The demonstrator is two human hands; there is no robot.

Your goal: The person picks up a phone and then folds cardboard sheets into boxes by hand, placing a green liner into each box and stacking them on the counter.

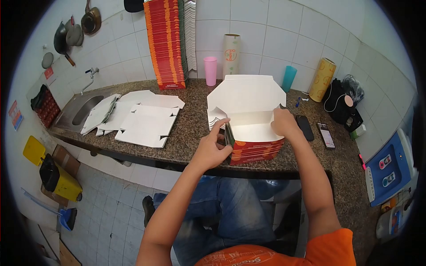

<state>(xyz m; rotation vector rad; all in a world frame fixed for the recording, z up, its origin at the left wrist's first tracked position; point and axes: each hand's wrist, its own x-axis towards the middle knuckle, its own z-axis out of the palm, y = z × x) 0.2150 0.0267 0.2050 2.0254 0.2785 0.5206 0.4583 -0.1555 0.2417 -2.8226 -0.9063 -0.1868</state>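
In front of me on the counter sits a red cardboard box (253, 132) with a white inside, its wide lid flap standing up at the back. Several layered edges show on its front, as if boxes are nested in one another. My left hand (214, 148) grips the left side wall, with thumb and fingers around its edge. At the right wall my right hand (284, 123) pinches the edge near the back corner, some fingertips hidden inside. Flat white cardboard blanks (148, 124) lie in a loose pile to the left.
A tall stack of red and orange cardboard (165, 44) leans on the tiled wall. Nearby stand a pink cup (210, 71), a patterned roll (231, 55), a teal cup (289, 78) and a yellow roll (322, 80). Two phones (326, 135) lie right; a sink (84, 111) is left.
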